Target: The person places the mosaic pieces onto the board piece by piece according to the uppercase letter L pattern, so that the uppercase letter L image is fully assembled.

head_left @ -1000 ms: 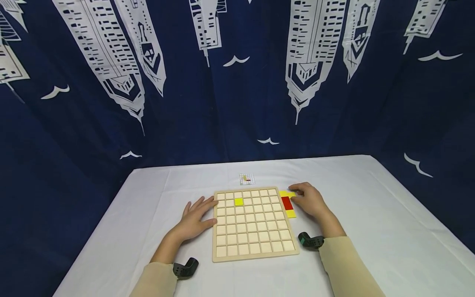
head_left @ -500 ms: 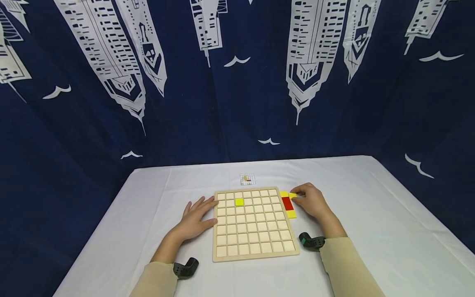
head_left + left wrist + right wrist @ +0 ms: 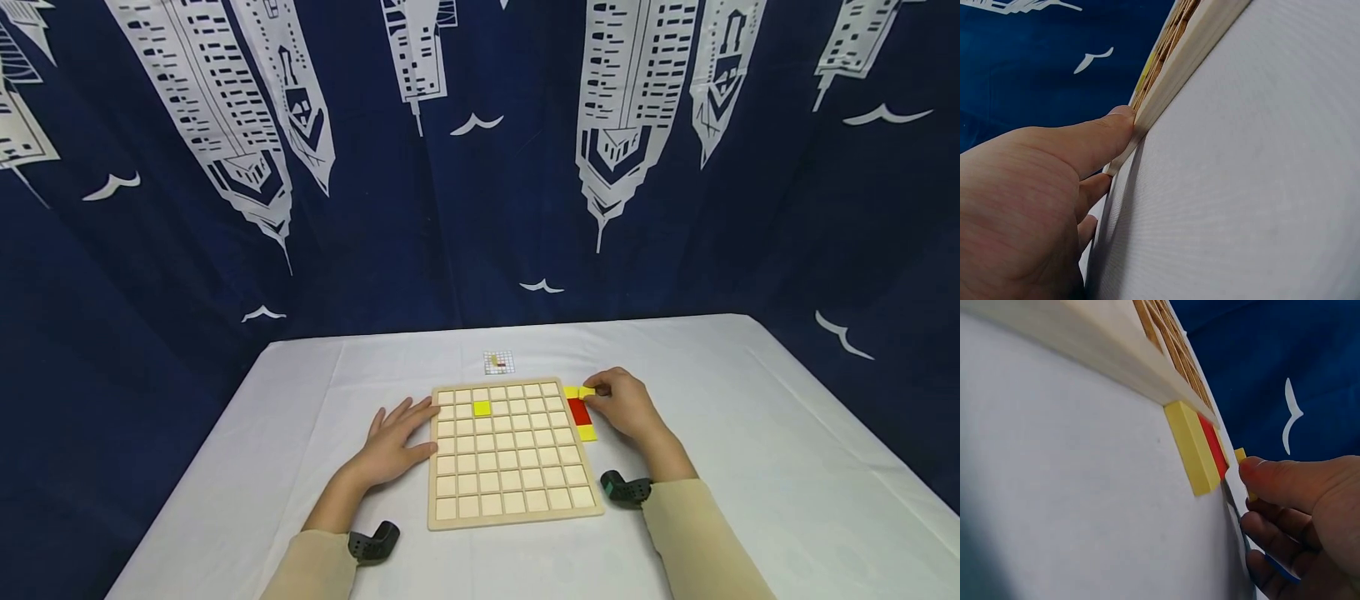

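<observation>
A square wooden grid board [image 3: 517,522] lies on the table, with one yellow tile [image 3: 482,408] in a cell of its second row from the far side. My left hand [image 3: 393,450] rests against the board's left edge, fingers spread and fairly straight. In the left wrist view its thumb [image 3: 1100,134] touches the side of the frame. Beyond the right edge, my right hand [image 3: 626,404] pinches a small yellow square tile [image 3: 1240,454] between thumb and fingers. Red pieces [image 3: 580,412] and a yellow piece [image 3: 1191,450] sit in a row along that edge.
A small printed grid card [image 3: 498,362] with coloured squares lies beyond the board's far side. White cloth [image 3: 750,450] covers the table. A dark blue curtain [image 3: 450,250] hangs behind it. A sliver of blue [image 3: 1282,567] shows under the right fingers.
My right hand has taken up a yellow tile from the row's far end and tilted it up slightly. My left hand has stayed at the board's edge.
</observation>
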{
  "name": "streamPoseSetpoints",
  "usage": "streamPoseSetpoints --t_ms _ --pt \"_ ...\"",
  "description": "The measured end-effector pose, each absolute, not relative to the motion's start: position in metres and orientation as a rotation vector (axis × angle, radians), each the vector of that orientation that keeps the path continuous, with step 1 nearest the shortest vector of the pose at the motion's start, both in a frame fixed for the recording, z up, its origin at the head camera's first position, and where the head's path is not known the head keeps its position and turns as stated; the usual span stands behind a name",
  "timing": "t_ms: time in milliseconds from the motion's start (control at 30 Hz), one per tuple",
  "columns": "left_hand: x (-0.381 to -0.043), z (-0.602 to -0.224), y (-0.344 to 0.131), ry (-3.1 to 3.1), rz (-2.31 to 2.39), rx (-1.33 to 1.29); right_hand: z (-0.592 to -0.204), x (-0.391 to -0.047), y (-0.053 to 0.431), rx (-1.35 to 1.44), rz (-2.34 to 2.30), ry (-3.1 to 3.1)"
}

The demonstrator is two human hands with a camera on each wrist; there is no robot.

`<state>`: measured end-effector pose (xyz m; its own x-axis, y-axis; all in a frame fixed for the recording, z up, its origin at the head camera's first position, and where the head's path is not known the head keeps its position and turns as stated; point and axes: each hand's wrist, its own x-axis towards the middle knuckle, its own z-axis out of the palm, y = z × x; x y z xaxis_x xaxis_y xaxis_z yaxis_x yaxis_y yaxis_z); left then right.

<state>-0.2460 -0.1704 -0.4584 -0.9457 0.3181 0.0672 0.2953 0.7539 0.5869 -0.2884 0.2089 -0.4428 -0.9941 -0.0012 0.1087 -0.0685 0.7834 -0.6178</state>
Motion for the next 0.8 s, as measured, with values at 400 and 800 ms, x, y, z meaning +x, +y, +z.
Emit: streamPoseSetpoints --t_ms 400,800 --pt "-0.246 -0.459 -0.17 2.908 0.955 0.511 -0.428 -0.284 0.196 0.146 0.975 -2.836" --pt "-0.247 -0.46 -0.171 2.903 0.964 0.504 -0.422 -0.279 0.173 0.326 1.083 -2.773"
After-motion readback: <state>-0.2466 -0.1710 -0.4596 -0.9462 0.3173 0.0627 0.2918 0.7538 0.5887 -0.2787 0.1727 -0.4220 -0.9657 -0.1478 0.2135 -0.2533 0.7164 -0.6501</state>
